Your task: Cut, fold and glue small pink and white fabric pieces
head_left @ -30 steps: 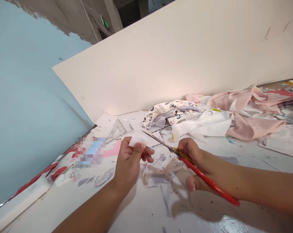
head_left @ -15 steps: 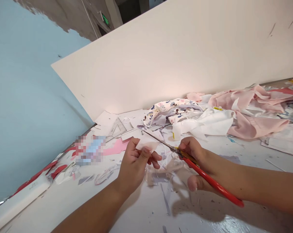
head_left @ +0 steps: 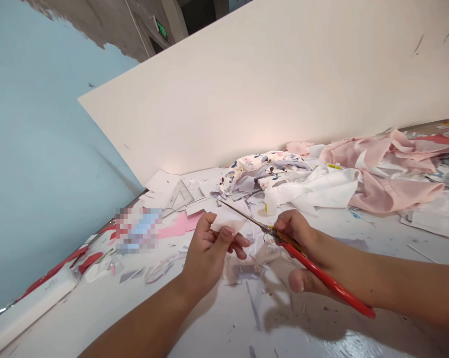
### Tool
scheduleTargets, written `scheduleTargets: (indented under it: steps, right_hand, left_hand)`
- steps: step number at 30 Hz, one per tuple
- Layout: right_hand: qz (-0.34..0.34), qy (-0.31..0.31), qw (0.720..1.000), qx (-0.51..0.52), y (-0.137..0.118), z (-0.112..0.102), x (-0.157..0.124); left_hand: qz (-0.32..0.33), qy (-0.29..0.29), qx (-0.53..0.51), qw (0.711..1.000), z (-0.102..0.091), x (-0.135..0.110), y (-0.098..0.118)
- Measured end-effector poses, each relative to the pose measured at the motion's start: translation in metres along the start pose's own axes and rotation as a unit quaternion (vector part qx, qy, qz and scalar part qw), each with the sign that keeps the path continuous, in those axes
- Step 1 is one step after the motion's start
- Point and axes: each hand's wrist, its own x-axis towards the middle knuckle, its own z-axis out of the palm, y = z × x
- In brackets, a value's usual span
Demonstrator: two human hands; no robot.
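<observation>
Above the scrap-strewn white tabletop (head_left: 116,323), the left hand (head_left: 205,258) pinches a small white piece (head_left: 226,219) between thumb and fingers, while the right hand (head_left: 310,243) grasps red-handled scissors (head_left: 327,279), its thumb held away from the red handle. The blades point across the upper right edge of the piece; whether they touch it cannot be told. Judging by the narrow offcuts (head_left: 165,268) below, some trimming appears done, though which scraps belong to this piece is uncertain; the piece appears whole in the fingers, and how much cutting remains is not shown. Beyond the hands lie a clear set square (head_left: 179,196), pink paper (head_left: 178,225) and a floral cloth (head_left: 247,166). Of writing, the green sign (head_left: 161,29) bears illegible characters, and the markings on the white bar (head_left: 31,308) are too small to read; no brand is discernible.
</observation>
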Motion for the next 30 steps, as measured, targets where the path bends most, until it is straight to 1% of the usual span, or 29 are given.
scheduleTargets:
  steps: [8,9,12,14,18,21,30]
  right_hand:
    - [-0.047,0.006,0.999,-0.019,0.003,0.003,-0.002]
    - [-0.051,0.0,0.998,-0.023,0.005,0.002,-0.002]
    - [-0.072,-0.056,0.995,-0.039,0.009,-0.001,-0.002]
    - [-0.081,-0.079,0.993,-0.045,0.011,-0.003,-0.001]
    - [-0.066,-0.06,0.994,-0.059,0.012,-0.004,0.0]
    - [-0.071,-0.043,0.995,-0.051,0.011,-0.004,0.0]
    - [-0.026,-0.053,0.997,-0.046,0.011,-0.004,0.003]
  left_hand:
    - [0.001,-0.003,-0.008,1.0,0.0,0.0,0.0]
    - [0.001,-0.003,-0.008,1.0,0.0,0.0,0.0]
    - [0.001,-0.01,-0.012,1.0,0.0,-0.001,-0.001]
    - [0.0,-0.017,-0.019,1.0,-0.001,-0.001,-0.001]
    - [-0.005,-0.027,-0.034,0.999,-0.001,-0.001,0.0]
    - [-0.007,-0.033,-0.042,0.999,-0.001,0.0,-0.001]
    - [-0.006,-0.043,-0.044,0.998,-0.001,-0.001,0.0]
